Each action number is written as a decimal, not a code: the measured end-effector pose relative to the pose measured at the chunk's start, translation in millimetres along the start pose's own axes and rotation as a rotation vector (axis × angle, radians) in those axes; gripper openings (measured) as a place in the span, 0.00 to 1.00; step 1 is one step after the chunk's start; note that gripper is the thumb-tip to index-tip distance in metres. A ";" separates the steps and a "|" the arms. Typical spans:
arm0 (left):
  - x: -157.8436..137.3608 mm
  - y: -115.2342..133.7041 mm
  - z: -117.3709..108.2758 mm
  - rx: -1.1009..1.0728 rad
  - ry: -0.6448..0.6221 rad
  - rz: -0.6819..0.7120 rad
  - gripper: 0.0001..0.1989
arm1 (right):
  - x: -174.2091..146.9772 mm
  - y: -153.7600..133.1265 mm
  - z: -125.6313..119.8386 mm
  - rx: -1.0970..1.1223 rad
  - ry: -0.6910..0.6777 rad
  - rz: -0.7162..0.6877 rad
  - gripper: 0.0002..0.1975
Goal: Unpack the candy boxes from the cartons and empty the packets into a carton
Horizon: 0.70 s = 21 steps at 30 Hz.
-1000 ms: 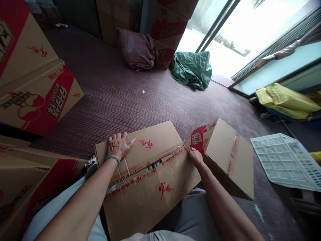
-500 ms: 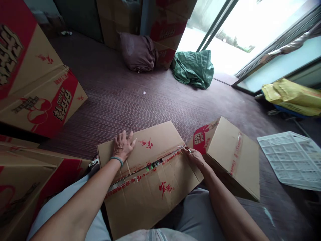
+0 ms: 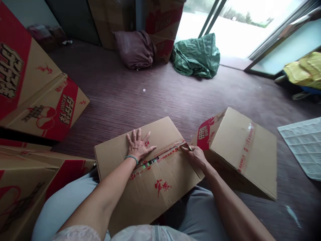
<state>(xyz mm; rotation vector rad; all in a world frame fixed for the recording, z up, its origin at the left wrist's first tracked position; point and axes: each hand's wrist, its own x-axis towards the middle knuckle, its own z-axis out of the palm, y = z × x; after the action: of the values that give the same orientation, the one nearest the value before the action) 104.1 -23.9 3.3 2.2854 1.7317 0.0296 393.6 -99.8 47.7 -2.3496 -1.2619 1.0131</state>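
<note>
Viewed through the head camera, the carton (image 3: 144,204) lies printed side up between the legs (image 3: 66,201), its long axis slanting and its far corner pointing up the floor (image 3: 117,103). A tape (image 3: 168,155) runs along its middle seam to the right edge; partway along, a narrow gap (image 3: 150,163) shows coloured contents too small for me to identify. I see the left hand (image 3: 138,148), a bracelet (image 3: 132,158) at its wrist, laid palm down on the far flap with fingers widely spread, gripping nothing, the fingertips close to the far edge. The right hand (image 3: 197,156) is at the right edge, by the seam's end, its fingers curled in; a small pale and dark detail shows at the fingertips, and I cannot tell whether it is an object in their hold. Just beyond that edge stands a second carton (image 3: 243,154), tilted in my view and taped across the top. A crate (image 3: 304,145) lies farther right. Stacked cartons (image 3: 42,97) fill the floor's left side. Toward the floor's far edge I note a purple sack (image 3: 135,50), a green sack (image 3: 197,55) by the doorway and, at far right, a yellow sack (image 3: 306,70).
</note>
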 end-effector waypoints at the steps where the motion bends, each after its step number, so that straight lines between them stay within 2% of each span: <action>1: -0.3 0.0 0.1 0.007 0.005 0.000 0.40 | -4.1 -0.7 2.2 -0.041 0.063 -0.023 0.24; 4: -0.5 -0.1 2.0 0.013 0.029 0.001 0.40 | -15.1 0.7 6.5 -0.135 0.178 -0.118 0.21; 8: -0.1 -0.5 4.2 0.007 0.048 0.004 0.40 | -25.9 7.8 8.5 -0.198 0.219 -0.247 0.16; 12: -0.9 0.0 4.4 0.002 0.028 0.004 0.40 | -27.6 12.7 7.7 -0.209 0.216 -0.296 0.17; 14: -0.6 -0.8 3.8 -0.010 0.023 0.007 0.40 | -22.9 13.2 4.7 -0.124 0.151 -0.253 0.18; 18: 3.4 -1.8 -4.1 -0.074 0.005 -0.041 0.37 | -9.1 14.8 -5.3 0.061 0.018 -0.022 0.21; 21: 3.0 10.8 -17.4 -0.150 -0.014 -0.134 0.32 | -5.1 18.6 -10.1 0.108 -0.083 -0.005 0.21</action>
<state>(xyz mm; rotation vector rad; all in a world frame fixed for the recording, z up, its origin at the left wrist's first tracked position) 112.0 -20.2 22.0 2.0560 1.8071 0.1127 410.1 -113.9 47.1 -2.2441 -1.2097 1.1575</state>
